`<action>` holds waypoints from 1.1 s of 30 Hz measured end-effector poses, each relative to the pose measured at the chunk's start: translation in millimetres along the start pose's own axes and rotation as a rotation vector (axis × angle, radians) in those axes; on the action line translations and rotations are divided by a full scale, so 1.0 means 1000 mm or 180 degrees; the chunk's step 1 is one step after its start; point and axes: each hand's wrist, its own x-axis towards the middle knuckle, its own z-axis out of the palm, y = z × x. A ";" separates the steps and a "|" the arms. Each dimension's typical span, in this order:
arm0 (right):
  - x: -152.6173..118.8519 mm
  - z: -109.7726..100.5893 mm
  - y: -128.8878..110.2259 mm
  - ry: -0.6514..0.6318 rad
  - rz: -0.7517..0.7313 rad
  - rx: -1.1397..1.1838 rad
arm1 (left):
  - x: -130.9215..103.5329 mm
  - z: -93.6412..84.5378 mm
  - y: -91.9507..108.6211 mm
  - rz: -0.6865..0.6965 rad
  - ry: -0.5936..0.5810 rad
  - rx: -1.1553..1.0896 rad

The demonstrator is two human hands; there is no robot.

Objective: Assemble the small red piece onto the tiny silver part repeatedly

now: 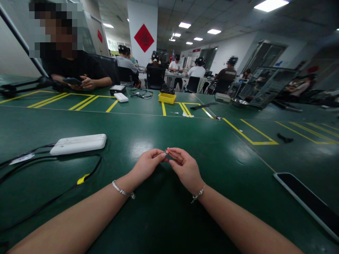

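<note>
Both of my hands meet over the middle of the green table (127, 130). Between their fingertips is a small red and silvery object (166, 152), too small to make out. My left hand (148, 164) pinches it from the left with thumb and forefinger. From the right, the bent fingers and thumb of my right hand (186, 168) close on it too. The fingers partly hide the object. Each wrist wears a silver bracelet.
A white power bank (79, 144) with black cables lies at left, a phone (307, 201) at right. Farther back are a yellow basket (166, 98), a small white box (121, 97) and a metal frame (272, 86). A person sits across at far left; others sit behind.
</note>
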 end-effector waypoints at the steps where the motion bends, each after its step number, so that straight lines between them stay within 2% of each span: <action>1: 0.000 0.000 0.000 -0.0010 0.0009 0.0025 | 0.000 0.000 0.000 -0.0017 0.0008 -0.0021; 5: 0.000 0.001 0.002 -0.0027 -0.0102 -0.0192 | -0.001 -0.001 -0.001 -0.0060 -0.0055 0.0016; 12: -0.004 -0.001 0.001 0.0227 -0.0724 -0.1305 | -0.001 -0.003 -0.004 -0.0049 -0.0391 0.0145; 16: -0.005 -0.005 -0.003 0.0209 -0.1025 -0.1732 | -0.002 -0.004 -0.002 -0.0048 -0.0500 0.0130; 20: -0.004 -0.005 -0.007 0.0176 -0.1127 -0.2024 | -0.002 -0.006 -0.001 -0.0050 -0.0566 0.0087; 28: -0.004 -0.006 -0.010 0.0095 -0.1172 -0.2213 | -0.003 -0.008 -0.002 -0.0123 -0.0691 0.0113; 33: -0.005 -0.006 -0.009 0.0040 -0.1304 -0.2166 | -0.001 -0.008 -0.002 -0.0061 -0.0613 -0.0044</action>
